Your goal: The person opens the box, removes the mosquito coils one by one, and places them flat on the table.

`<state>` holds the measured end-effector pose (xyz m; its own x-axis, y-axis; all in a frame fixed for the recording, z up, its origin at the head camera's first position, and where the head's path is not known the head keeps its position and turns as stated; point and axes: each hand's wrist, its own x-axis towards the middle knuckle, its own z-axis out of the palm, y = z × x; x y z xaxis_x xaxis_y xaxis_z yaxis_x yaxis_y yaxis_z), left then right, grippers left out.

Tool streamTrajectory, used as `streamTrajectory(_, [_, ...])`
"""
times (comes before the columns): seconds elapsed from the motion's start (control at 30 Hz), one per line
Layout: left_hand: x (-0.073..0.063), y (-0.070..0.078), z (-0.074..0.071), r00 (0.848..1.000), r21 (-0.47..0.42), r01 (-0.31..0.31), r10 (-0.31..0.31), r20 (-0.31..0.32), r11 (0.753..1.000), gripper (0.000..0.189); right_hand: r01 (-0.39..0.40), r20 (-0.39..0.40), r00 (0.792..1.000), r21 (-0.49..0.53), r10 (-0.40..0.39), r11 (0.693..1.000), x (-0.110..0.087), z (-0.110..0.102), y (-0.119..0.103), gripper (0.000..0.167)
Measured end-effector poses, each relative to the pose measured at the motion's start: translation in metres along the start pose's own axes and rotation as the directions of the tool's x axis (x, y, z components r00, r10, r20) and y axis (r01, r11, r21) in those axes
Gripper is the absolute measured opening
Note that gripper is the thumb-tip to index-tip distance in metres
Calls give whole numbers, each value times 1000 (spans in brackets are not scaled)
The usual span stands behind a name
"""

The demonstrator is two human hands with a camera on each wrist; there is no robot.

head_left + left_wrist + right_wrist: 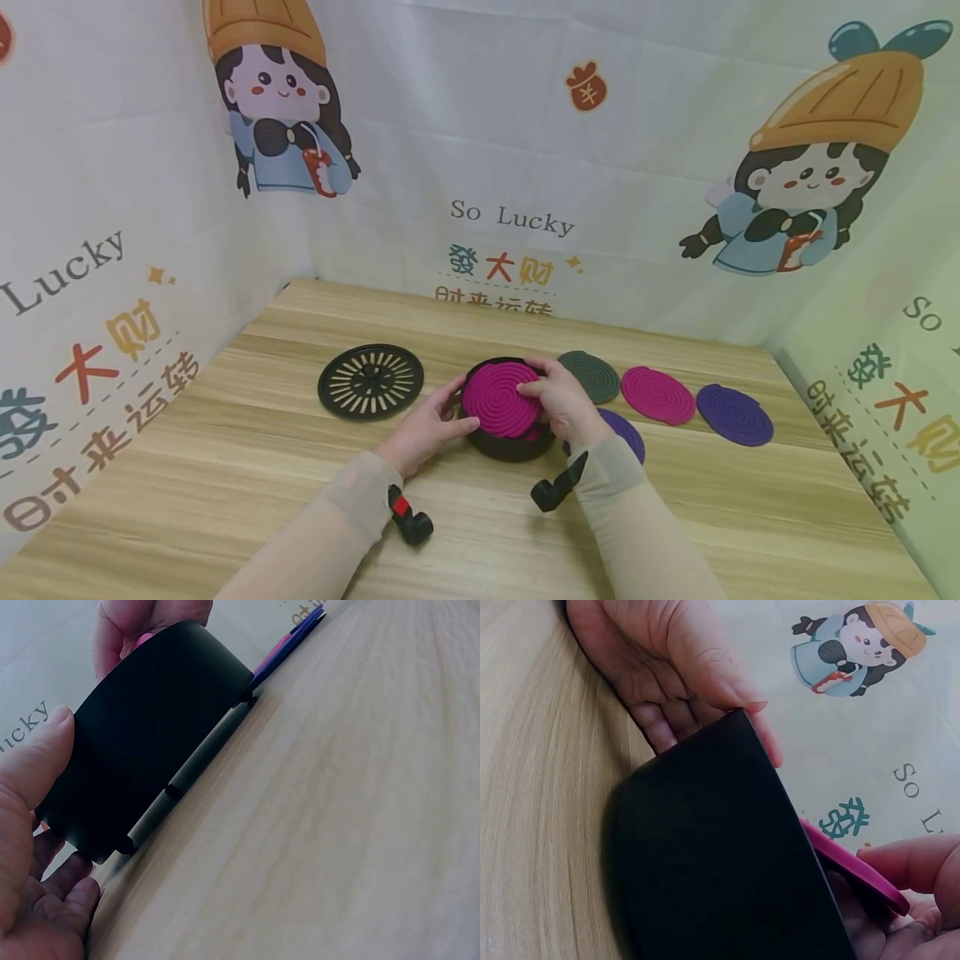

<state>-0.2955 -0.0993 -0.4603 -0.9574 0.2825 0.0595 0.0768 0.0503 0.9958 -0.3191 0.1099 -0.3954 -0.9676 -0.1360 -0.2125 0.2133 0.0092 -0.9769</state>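
Right hand (567, 403), mine: thumb and fingers pinch one magenta coil (497, 398), a matt ribbed spiral, tilted at the mouth of a smooth black round holder (508, 450), which my left hand (427, 428) grips by its side. Done, as I judge it: black lid (371, 379), radially slotted and knobbed, off and on the table (247, 475); more magenta shows inside. Outstanding: magenta coil unsettled; green coil (590, 378), pink coil (658, 395) and two purple coils (735, 414) lying outside.

Lid (371, 382) left of container (510, 448), discs (657, 395) right
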Motion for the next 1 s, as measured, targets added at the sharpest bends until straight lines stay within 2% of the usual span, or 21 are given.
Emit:
streamTrajectory(0.47, [0,1,0,1000,17,-20,20,-6,1000,83,19,-18,1000,4,-19,1000,-2,1,0,55])
streamTrajectory(1.0, [3,-2,-1,999,-31,-29,30,21,999,82,52,-64,997,31,-50,998,-4,-8,-8,55])
